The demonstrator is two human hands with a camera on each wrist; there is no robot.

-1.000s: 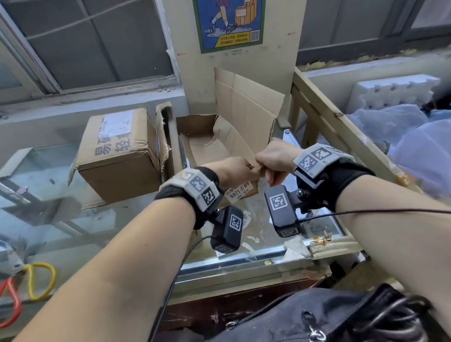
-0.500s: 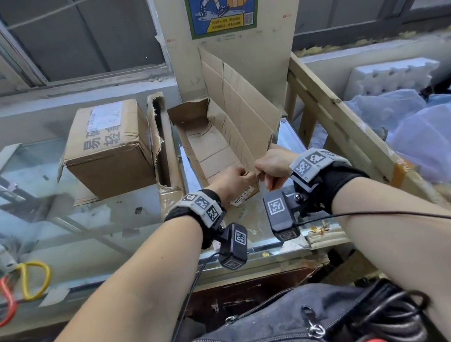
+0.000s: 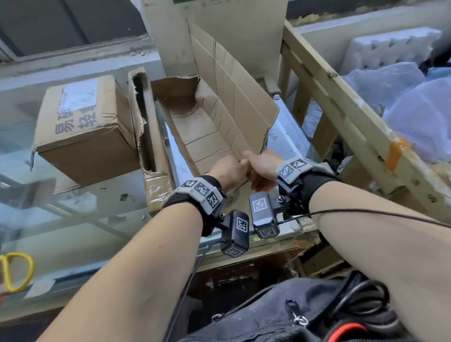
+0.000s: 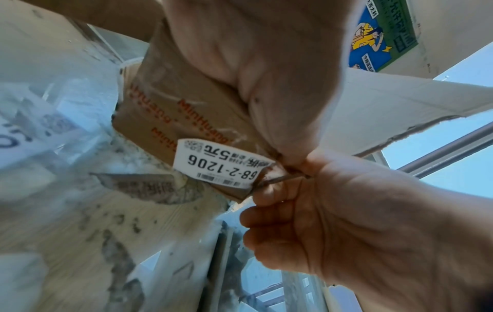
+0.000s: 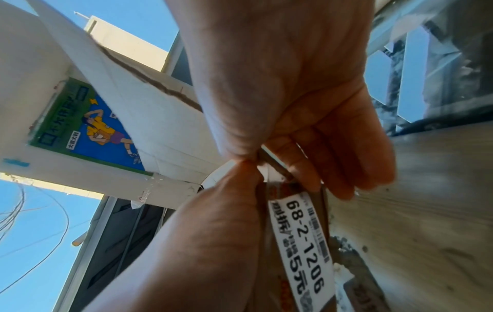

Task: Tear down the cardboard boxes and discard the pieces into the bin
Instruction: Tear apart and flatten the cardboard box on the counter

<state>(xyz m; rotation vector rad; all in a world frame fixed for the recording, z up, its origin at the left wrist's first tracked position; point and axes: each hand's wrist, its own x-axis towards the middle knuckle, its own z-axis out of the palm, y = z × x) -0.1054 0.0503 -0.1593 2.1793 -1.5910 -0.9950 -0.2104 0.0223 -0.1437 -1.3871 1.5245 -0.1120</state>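
An opened brown cardboard box (image 3: 205, 135) lies on the glass table, its tall right wall leaning up toward the pillar. My left hand (image 3: 230, 169) and right hand (image 3: 261, 169) meet at its near corner, each pinching the cardboard edge, knuckles almost touching. In the left wrist view my left hand (image 4: 253, 63) grips the wall above a white label reading 68-2-1206 (image 4: 221, 162), and the right hand (image 4: 333, 221) pinches the edge beside it. The right wrist view shows my right hand (image 5: 306, 105) and the left hand (image 5: 213, 232) clamped on the same labelled (image 5: 301, 242) edge. No bin is identifiable.
A closed brown box (image 3: 84, 124) sits at the left of the glass table (image 3: 80, 214). A torn, flattened carton (image 3: 152, 147) stands between the two boxes. A wooden frame (image 3: 345, 110) with plastic bags (image 3: 421, 112) is on the right. Scissors (image 3: 15, 270) lie far left; a black bag (image 3: 275, 320) is below.
Both hands keep their pinch on the box's near corner. The box has come nearer and shows more of its inside as the view tilts down.
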